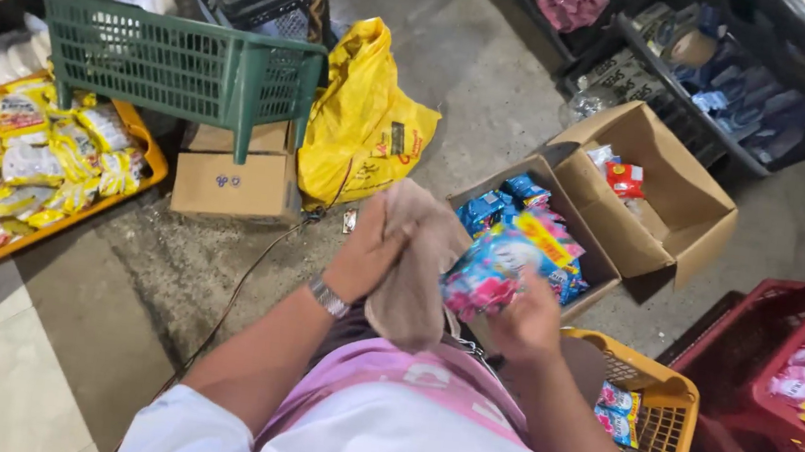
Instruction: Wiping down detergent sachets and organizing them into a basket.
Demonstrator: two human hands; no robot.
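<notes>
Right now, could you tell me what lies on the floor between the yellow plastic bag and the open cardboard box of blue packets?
In the head view, between the yellow plastic bag and the cardboard box of blue packets lies mostly bare concrete floor.

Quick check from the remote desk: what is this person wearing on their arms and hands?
Both hands are bare, no gloves. The left hand has a silver metal-link wristwatch at the wrist; the right hand shows no watch or band. Both forearms are uncovered up to short white sleeves near the shoulders. No rings can be made out in this view.
</notes>
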